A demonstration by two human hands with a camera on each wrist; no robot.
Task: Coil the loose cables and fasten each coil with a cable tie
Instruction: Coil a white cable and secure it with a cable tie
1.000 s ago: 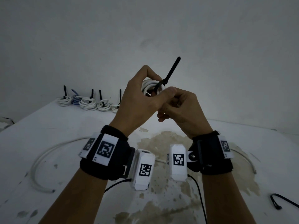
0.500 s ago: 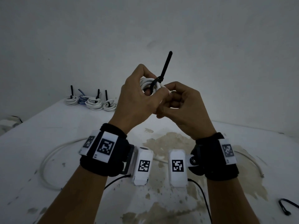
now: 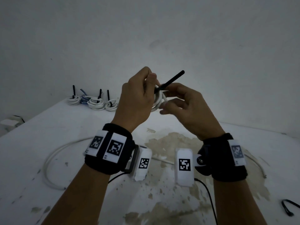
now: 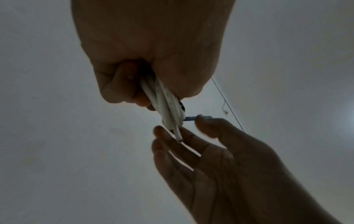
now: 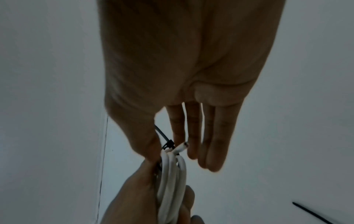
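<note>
My left hand [image 3: 142, 93] grips a small white cable coil [image 3: 158, 101] held up above the table; in the left wrist view its fingers [image 4: 122, 89] curl round the strands [image 4: 164, 104]. A black cable tie [image 3: 172, 80] is looped round the coil, and its tail points up and to the right. My right hand [image 3: 177, 101] sits just right of the coil with its fingers [image 5: 212, 144] straight. Its thumb [image 5: 147, 142] lies beside the tie's head [image 5: 168, 144]. A cut cable end [image 5: 182, 147] sticks out near the fingers.
Several tied coils [image 3: 95, 101] with upright tie tails stand at the table's back left by the wall. A loose white cable [image 3: 52, 156] curves across the stained table [image 3: 170, 140], reaching the right side [image 3: 256, 161]. A spare black tie [image 3: 289, 207] lies at the right edge.
The tie's tail has swung from nearly upright to leaning right. My right hand's fingers have uncurled and straightened. My left hand has turned the coil a little.
</note>
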